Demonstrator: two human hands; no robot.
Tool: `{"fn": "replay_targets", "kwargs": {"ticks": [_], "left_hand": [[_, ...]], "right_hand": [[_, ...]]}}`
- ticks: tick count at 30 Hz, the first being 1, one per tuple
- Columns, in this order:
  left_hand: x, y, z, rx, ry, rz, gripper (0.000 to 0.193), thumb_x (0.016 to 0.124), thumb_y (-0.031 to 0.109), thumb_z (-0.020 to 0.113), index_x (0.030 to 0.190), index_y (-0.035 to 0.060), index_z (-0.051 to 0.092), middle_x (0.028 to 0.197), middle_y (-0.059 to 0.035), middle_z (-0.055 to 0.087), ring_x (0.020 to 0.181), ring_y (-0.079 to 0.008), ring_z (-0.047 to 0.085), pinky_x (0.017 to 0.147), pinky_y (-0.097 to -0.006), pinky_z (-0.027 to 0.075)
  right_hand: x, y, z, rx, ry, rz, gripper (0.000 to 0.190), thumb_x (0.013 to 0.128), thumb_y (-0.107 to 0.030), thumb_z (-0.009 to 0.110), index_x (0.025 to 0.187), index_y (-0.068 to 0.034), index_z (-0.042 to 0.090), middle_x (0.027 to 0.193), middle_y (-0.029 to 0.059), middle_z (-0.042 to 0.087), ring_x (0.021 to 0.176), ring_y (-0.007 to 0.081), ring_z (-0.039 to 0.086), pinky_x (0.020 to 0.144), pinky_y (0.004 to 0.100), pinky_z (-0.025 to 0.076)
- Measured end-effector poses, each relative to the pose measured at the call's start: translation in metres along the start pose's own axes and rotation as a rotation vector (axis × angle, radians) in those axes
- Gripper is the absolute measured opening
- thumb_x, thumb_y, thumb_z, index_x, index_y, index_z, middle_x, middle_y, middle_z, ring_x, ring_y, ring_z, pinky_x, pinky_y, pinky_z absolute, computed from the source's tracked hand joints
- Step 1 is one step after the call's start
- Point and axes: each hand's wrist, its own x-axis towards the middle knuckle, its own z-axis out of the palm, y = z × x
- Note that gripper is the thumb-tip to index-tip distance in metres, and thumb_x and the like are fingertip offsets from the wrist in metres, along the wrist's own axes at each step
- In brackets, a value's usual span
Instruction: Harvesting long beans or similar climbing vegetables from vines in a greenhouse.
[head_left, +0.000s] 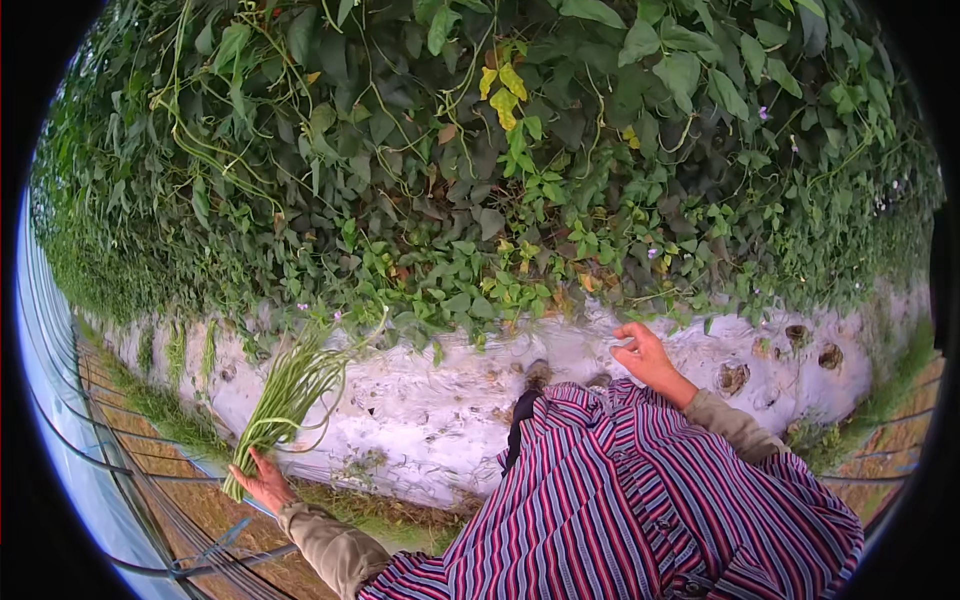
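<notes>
My left hand (264, 484) is closed round the lower end of a thick bunch of long green beans (289, 397). Their thin ends fan out up and to the right over the pale plastic ground sheet (420, 420), and a few pods bend loosely off the side. To the right, my right hand (649, 361) is held over the sheet before the striped garment, with finger and thumb apart. I see nothing in it. Beyond both hands rises a dense wall of climbing bean vines (450, 187), where slender pods (225, 165) hang at the upper left.
Several more bean bundles (176, 351) lie on the sheet at the far left. Holes (733, 379) pierce the sheet at right. A shoe tip (537, 373) shows below me. Behind run dark pipes (150, 476) and clear plastic film (56, 375).
</notes>
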Motion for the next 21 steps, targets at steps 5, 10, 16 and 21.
{"fn": "replay_targets", "kwargs": {"ticks": [5, 10, 16, 21], "left_hand": [[-0.012, 0.0, 0.001, -0.178, 0.208, -0.37, 0.069, 0.084, 0.038, 0.058, 0.141, 0.017, 0.025, 0.138, -0.0208, 0.032, 0.111, -0.0314, 0.054, 0.086, -0.0351, 0.042], [-0.082, -0.097, 0.118, -0.465, 0.07, -0.823, 0.067, 0.084, 0.041, 0.05, 0.137, 0.0066, 0.027, 0.139, -0.0135, 0.037, 0.113, -0.0246, 0.053, 0.08, -0.0307, 0.045], [-0.235, -0.075, 0.281, -0.041, -0.711, -1.127, 0.043, 0.084, 0.036, 0.052, 0.117, 0.0081, 0.048, 0.111, -0.0069, 0.059, 0.091, -0.0219, 0.06, 0.07, -0.0298, 0.046], [-0.277, -0.024, 0.338, 0.312, -1.25, -0.861, 0.044, 0.083, 0.031, 0.054, 0.116, 0.0038, 0.05, 0.103, -0.0125, 0.061, 0.085, -0.0236, 0.061, 0.072, -0.0317, 0.041]], "right_hand": [[-0.008, -0.001, 0.0, 0.022, 0.052, 0.108, 0.03, 0.077, -0.017, 0.064, 0.1, 0.0, 0.054, 0.101, 0.0123, 0.054, 0.075, 0.0185, 0.06, 0.067, 0.0293, 0.05], [-0.019, 0.021, 0.001, 0.069, -0.061, 0.081, 0.026, 0.076, -0.021, 0.062, 0.092, -0.001, 0.059, 0.089, 0.0124, 0.062, 0.076, 0.0204, 0.062, 0.069, 0.0311, 0.05], [-0.043, 0.025, -0.017, 0.083, 0.01, 0.141, 0.023, 0.073, -0.022, 0.062, 0.084, -0.002, 0.061, 0.08, 0.0133, 0.065, 0.075, 0.0235, 0.063, 0.067, 0.0329, 0.049], [-0.082, 0.067, -0.036, 0.168, 0.187, 0.185, 0.021, 0.072, -0.022, 0.063, 0.081, -0.003, 0.062, 0.078, 0.0136, 0.065, 0.073, 0.0246, 0.063, 0.066, 0.0335, 0.049]]}}
